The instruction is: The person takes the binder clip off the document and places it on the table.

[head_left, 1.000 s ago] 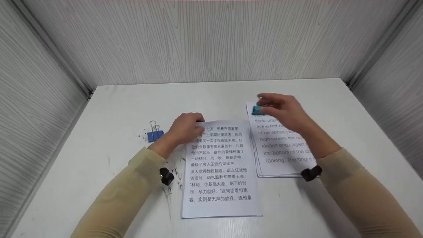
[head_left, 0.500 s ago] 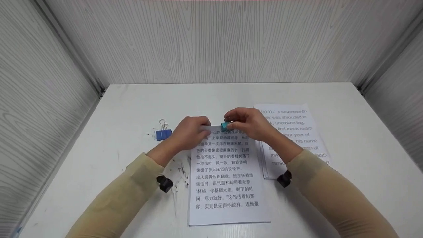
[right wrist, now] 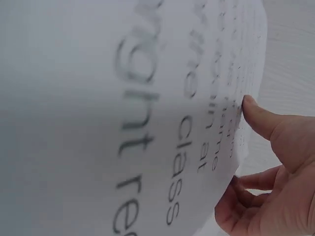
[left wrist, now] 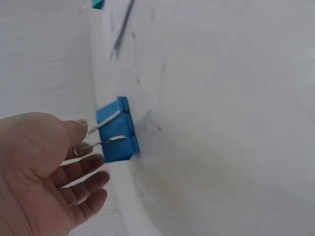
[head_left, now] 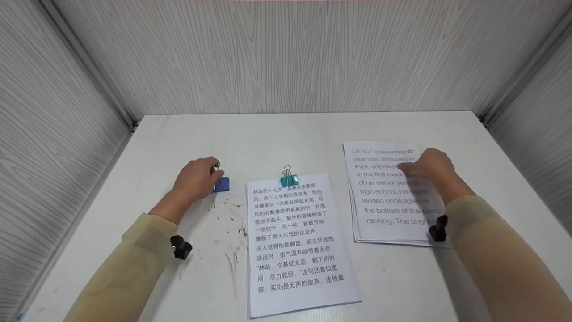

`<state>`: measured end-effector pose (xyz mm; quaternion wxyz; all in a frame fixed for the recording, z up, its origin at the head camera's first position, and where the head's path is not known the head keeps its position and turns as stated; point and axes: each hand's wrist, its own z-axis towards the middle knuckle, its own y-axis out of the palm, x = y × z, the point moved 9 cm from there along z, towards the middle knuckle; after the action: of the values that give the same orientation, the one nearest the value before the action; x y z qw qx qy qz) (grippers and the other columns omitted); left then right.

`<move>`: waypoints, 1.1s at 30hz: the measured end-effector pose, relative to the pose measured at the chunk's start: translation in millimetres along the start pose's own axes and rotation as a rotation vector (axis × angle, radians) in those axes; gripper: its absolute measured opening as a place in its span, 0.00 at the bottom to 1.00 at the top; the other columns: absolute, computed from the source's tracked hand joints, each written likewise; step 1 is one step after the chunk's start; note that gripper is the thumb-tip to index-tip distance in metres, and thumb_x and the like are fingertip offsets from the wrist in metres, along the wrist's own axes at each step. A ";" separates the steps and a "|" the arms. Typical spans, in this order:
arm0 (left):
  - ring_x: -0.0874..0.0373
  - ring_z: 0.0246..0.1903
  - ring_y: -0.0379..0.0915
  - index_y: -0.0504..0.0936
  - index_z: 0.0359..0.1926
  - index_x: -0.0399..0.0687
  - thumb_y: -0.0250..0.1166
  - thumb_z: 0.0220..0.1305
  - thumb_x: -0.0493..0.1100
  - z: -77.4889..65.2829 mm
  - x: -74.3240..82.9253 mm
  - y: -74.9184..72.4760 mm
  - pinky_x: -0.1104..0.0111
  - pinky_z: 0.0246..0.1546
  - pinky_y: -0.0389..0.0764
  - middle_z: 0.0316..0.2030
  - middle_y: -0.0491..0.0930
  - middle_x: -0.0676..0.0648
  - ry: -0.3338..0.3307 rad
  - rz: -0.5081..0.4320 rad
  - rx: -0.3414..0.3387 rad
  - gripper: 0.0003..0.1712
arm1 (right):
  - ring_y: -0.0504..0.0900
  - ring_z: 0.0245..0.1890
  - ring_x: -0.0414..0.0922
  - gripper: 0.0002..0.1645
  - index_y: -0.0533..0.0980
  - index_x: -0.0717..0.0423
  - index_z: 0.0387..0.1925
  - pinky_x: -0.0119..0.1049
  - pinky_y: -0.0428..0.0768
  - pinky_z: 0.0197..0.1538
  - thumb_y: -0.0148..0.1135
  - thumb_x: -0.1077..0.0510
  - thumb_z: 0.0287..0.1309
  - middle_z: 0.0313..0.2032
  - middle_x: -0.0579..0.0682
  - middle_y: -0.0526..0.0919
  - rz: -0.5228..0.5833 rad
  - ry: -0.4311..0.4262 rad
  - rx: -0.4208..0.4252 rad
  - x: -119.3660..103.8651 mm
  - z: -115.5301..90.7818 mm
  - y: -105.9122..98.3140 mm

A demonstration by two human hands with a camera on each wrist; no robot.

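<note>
My left hand has its thumb and fingers at the wire handles of a blue binder clip, pinching them. The clip is near the left of the table in the head view. On the right, my right hand grips the right edge of a stack of English-printed sheets. In the right wrist view the thumb lies on the top sheet and the other fingers curl at its edge. Between the hands lies a stack of Chinese-printed sheets, with a teal binder clip on its top edge, handles upright.
Everything lies on a white table with dark smudges left of the middle stack. A wood-grain panel stands behind the table, with more panels at both sides.
The teal clip went from the English stack to the Chinese stack's top edge, and my right hand let it go. That hand moved right to the English stack; my left moved left to the blue clip.
</note>
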<state>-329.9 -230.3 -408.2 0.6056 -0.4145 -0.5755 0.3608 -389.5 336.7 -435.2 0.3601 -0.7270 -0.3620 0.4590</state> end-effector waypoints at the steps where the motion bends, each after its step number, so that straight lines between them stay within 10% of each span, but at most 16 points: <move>1: 0.40 0.51 0.78 0.79 0.62 0.30 0.60 0.81 0.43 0.5 -5.0 0.1 0.48 0.57 0.81 0.52 0.82 0.32 -0.010 -0.041 -0.009 0.21 | 0.74 0.53 0.64 0.55 0.62 0.80 0.71 0.62 0.76 0.62 0.70 0.38 0.66 0.59 0.74 0.73 0.022 0.007 -0.033 7.0 1.6 1.9; 4: 0.43 0.45 0.75 0.83 0.52 0.33 0.63 0.79 0.42 1.1 -11.1 -7.1 0.52 0.50 0.80 0.46 0.82 0.35 -0.020 -0.175 0.043 0.14 | 0.75 0.56 0.63 0.52 0.60 0.78 0.74 0.61 0.75 0.64 0.68 0.42 0.69 0.64 0.74 0.71 0.120 -0.041 -0.065 10.8 1.0 3.3; 8: 0.40 0.63 0.72 0.83 0.44 0.39 0.65 0.78 0.44 -3.3 3.4 -23.6 0.50 0.62 0.78 0.62 0.76 0.35 0.018 -0.301 0.100 0.11 | 0.83 0.51 0.56 0.41 0.66 0.65 0.75 0.50 0.83 0.56 0.61 0.41 0.77 0.61 0.67 0.78 0.330 -0.201 -0.019 -1.1 -14.8 -4.9; 15: 0.50 0.57 0.83 0.83 0.49 0.41 0.72 0.73 0.44 -12.8 97.8 -56.2 0.55 0.60 0.82 0.60 0.81 0.44 0.220 -0.576 0.065 0.12 | 0.89 0.31 0.48 0.20 0.82 0.51 0.59 0.37 0.87 0.31 0.66 0.46 0.75 0.40 0.52 0.90 0.495 -0.565 0.159 -62.9 -92.2 -45.6; 20: 0.58 0.52 0.83 0.84 0.50 0.40 0.76 0.66 0.37 -19.4 165.2 -75.5 0.62 0.59 0.83 0.50 0.83 0.49 0.410 -0.754 0.132 0.15 | 0.90 0.27 0.51 0.13 0.85 0.52 0.52 0.41 0.87 0.27 0.66 0.50 0.75 0.36 0.51 0.91 0.455 -0.733 0.128 -116.4 -133.0 -33.6; 30: 0.57 0.43 0.86 0.85 0.43 0.42 0.79 0.62 0.38 -6.2 213.2 -52.2 0.63 0.52 0.84 0.44 0.86 0.47 0.461 -0.855 0.088 0.12 | 0.92 0.31 0.52 0.11 0.85 0.51 0.53 0.42 0.89 0.30 0.67 0.54 0.74 0.40 0.49 0.92 0.545 -0.818 0.051 -141.3 -147.2 -9.7; 33: 0.55 0.55 0.83 0.83 0.57 0.43 0.80 0.63 0.45 -2.7 215.5 -41.8 0.61 0.61 0.80 0.56 0.83 0.45 0.422 -0.798 0.034 0.25 | 0.92 0.30 0.52 0.12 0.84 0.52 0.54 0.43 0.89 0.29 0.66 0.54 0.75 0.39 0.51 0.92 0.548 -0.780 0.047 -136.4 -144.9 -10.4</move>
<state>-312.3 -50.0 -284.0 0.8083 -0.2145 -0.5480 0.0158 -300.3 197.0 -324.5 0.0794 -0.5608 -0.2546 0.7838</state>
